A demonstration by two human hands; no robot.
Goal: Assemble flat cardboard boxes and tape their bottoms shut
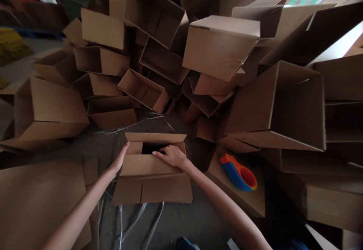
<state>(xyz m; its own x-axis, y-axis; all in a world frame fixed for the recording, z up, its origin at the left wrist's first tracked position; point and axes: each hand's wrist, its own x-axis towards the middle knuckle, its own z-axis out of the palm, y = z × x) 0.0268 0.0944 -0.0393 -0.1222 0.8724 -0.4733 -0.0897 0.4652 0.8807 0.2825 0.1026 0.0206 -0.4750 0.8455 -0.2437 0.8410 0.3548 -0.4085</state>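
Cardboard box (153, 187) sits on the floor (193, 223) at near centre, just ahead of a person whose two bare hands are on its top. Left hand (119, 160) presses flat, fingers extended, against the box's left side at the upper corner. Right hand (171, 155) lies palm down on the near flap (141, 165), fingers spread and reaching its far edge beside the dark gap of the opening. Neither hand is clamped on anything, and the two are set apart across the box's width. Far flap (154, 137) is folded partly inward. Just right of the box, a blue-and-orange tape dispenser (238, 172) rests on top of a low carton (249, 201). Pale plastic strapping (151, 223) trails over the floor near the box. A flattened sheet of cardboard (36, 197) lies at near left. Beyond, a jumbled heap of open, empty cartons (221, 50) fills the far side from left to right.
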